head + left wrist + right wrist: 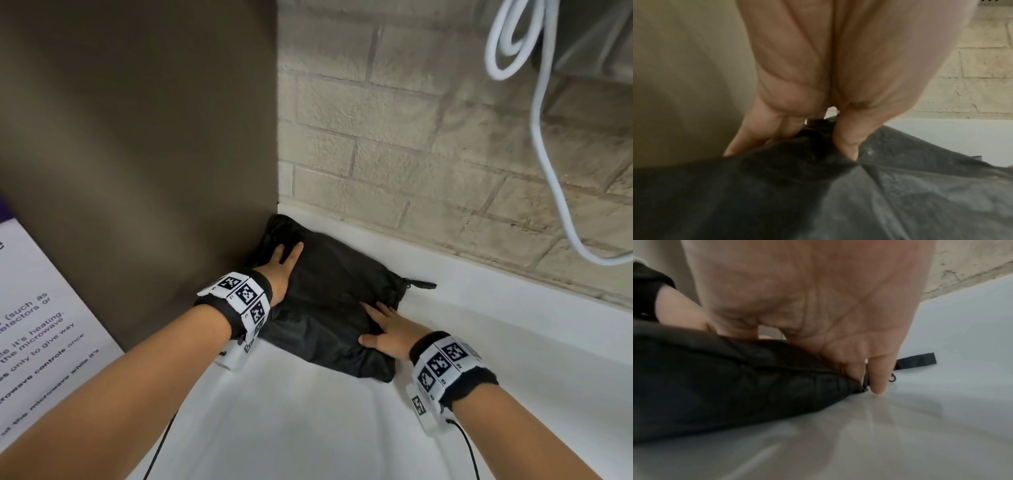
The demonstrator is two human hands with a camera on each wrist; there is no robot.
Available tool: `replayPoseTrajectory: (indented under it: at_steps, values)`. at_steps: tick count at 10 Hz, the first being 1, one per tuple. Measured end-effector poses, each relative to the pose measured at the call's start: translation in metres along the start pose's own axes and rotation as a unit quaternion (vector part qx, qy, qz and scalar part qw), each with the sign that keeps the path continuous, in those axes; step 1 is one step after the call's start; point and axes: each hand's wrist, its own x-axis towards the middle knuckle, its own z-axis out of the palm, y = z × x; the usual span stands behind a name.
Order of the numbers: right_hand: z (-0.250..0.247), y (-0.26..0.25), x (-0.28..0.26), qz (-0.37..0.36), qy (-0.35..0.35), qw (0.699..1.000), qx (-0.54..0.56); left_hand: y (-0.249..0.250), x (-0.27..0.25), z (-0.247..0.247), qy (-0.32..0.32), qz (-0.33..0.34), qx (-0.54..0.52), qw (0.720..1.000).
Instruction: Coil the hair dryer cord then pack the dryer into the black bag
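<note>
The black bag (pixel 329 294) lies bulging on the white counter (pixel 308 428), pushed into the corner. Its zipper pull (pixel 419 284) points right. My left hand (pixel 286 260) presses flat on the bag's far left part, and its fingers (pixel 846 142) dent the fabric (pixel 879 203). My right hand (pixel 383 325) lies flat on the near right edge, fingers straight. In the right wrist view, one finger (pixel 879 379) touches the counter beside the bag's corner (pixel 725 378), with the pull strap (pixel 916 361) behind. No hair dryer or cord of it is visible.
A brown panel (pixel 137 137) stands left of the bag and a pale brick wall (pixel 394 137) behind it. A white cable (pixel 544 137) hangs in loops at the upper right. A printed microwave notice (pixel 34 325) is at the left edge.
</note>
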Motion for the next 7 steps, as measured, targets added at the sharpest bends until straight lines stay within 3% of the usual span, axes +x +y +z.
replayPoseTrajectory:
  at_steps: [2,4,6,7]
  values:
    - [0.004,0.003,0.003,-0.006,0.019,1.0,0.015,-0.006,0.006,0.004,0.006,0.014,-0.002,1.0]
    - [0.011,0.003,-0.016,0.001,0.084,0.995,0.06,-0.022,0.0,0.014,0.045,0.018,-0.057,0.997]
    - [0.03,-0.005,-0.062,-0.01,0.11,0.991,0.073,-0.029,-0.038,0.031,0.04,-0.014,0.0,0.999]
    - [0.046,-0.014,-0.101,-0.047,0.11,0.989,0.086,-0.02,-0.078,0.034,0.035,0.01,-0.018,0.999]
